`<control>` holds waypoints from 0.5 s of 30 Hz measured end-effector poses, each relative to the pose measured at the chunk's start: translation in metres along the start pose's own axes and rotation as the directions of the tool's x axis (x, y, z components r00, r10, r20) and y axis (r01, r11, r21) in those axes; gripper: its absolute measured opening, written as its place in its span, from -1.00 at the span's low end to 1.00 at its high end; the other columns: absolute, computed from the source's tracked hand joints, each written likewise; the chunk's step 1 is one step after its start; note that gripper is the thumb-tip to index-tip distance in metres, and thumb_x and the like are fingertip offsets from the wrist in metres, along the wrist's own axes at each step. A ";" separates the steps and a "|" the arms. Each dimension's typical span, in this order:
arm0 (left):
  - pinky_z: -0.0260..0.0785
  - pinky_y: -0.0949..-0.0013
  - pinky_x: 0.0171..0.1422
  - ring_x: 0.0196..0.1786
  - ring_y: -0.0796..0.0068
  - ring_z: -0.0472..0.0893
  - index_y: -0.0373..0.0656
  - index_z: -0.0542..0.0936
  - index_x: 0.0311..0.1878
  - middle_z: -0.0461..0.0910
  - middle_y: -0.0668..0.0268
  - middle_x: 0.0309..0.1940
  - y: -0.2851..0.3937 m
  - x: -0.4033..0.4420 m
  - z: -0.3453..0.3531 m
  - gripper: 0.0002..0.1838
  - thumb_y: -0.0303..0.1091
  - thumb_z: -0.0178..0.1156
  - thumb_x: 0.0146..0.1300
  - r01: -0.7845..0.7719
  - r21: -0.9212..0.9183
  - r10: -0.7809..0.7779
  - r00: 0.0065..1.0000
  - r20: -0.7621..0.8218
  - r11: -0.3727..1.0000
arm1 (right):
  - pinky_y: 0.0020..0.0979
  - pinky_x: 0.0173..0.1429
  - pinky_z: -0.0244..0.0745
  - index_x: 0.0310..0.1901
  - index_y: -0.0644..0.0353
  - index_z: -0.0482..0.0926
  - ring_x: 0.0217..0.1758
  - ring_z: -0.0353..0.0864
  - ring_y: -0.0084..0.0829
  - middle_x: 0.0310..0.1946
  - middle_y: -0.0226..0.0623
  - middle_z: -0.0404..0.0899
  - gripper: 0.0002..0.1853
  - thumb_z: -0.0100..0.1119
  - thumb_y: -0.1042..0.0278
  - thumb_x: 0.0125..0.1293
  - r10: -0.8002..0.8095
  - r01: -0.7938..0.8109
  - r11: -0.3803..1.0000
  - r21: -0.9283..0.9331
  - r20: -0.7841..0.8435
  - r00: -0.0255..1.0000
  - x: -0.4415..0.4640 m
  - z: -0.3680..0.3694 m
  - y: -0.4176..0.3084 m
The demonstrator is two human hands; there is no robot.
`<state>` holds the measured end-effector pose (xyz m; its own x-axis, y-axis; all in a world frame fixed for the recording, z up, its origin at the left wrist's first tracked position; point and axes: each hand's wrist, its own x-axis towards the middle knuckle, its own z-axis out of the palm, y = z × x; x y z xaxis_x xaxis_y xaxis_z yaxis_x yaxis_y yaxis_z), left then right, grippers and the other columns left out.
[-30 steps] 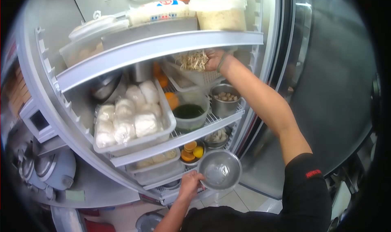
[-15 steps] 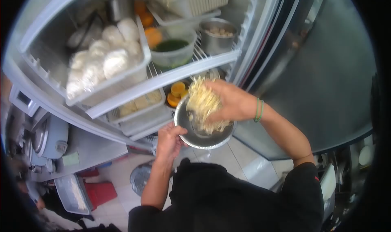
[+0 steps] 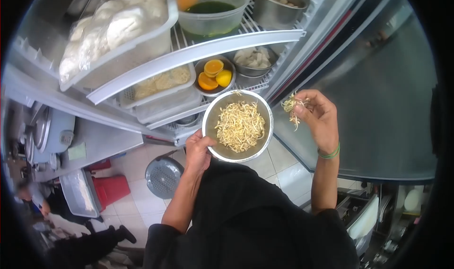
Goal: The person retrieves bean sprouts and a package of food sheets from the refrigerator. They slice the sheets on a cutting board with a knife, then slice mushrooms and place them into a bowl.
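Observation:
My left hand (image 3: 197, 151) grips the rim of a round metal bowl (image 3: 211, 150), thumb on the inside edge. Bean sprouts (image 3: 240, 127) lie heaped in the bowl. To the right of it, my right hand (image 3: 321, 115) pinches a small tuft of bean sprouts, apart from the bowl, with a few strands hanging down. In front of the bowl stands an open fridge, where a metal bowl of cut oranges (image 3: 213, 74) and a metal bowl of pale pieces (image 3: 255, 58) sit on the lower shelf.
The upper fridge shelf holds a tub of wrapped white bundles (image 3: 113, 25), a tub of green liquid (image 3: 208, 13) and a metal pot (image 3: 279, 6). The glass door (image 3: 373, 99) stands open at right. On the floor is a grey perforated stool (image 3: 163, 177). A person (image 3: 90, 240) is at lower left.
My right hand has moved out of the bowl to the right, from a large handful of bean sprouts to a small tuft. The sprouts now lie in the bowl; my left hand still holds it.

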<state>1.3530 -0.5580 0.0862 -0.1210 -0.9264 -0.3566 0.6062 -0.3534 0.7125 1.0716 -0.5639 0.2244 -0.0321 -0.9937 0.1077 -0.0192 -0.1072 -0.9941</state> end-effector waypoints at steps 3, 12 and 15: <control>0.53 0.46 -0.26 -0.36 0.48 0.65 -0.44 0.58 -0.10 0.67 0.16 -0.26 -0.007 -0.001 0.001 -0.67 -0.69 0.06 0.00 0.016 -0.036 -0.019 0.996 -0.092 0.999 | -0.53 -0.05 0.53 -0.03 0.35 0.56 -0.15 0.58 -0.58 -0.18 -0.33 0.63 -0.78 0.26 0.56 0.30 0.035 -0.034 0.997 0.072 -0.017 0.999 -0.001 -0.002 0.013; 0.35 0.54 -0.65 -0.67 0.50 0.54 -0.41 0.61 -0.21 0.64 0.19 -0.48 -0.024 0.002 -0.017 -0.73 -0.67 0.08 -0.03 -0.006 0.115 0.021 0.991 -0.132 0.993 | -0.22 0.16 0.43 -0.23 0.18 0.69 0.00 0.58 -0.11 -0.24 -0.20 0.66 -0.83 0.33 0.56 0.10 -0.256 0.494 0.665 -0.560 0.450 0.856 -0.005 0.052 0.067; 0.43 0.53 -0.51 -0.57 0.49 0.59 -0.41 0.62 -0.20 0.66 0.19 -0.42 -0.027 -0.007 -0.037 -0.70 -0.68 0.07 -0.06 -0.001 0.069 0.012 0.987 -0.159 0.998 | -0.21 0.06 0.44 -0.26 0.23 0.67 -0.06 0.58 -0.10 -0.23 -0.16 0.62 -0.76 0.42 0.51 -0.04 -0.017 0.208 0.762 -0.613 0.302 0.953 -0.007 0.054 0.058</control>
<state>1.3663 -0.5373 0.0475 0.0126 -0.8981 -0.4396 0.5506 -0.3608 0.7528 1.1247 -0.5652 0.1649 0.2720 -0.9554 0.1151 -0.6340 -0.2679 -0.7255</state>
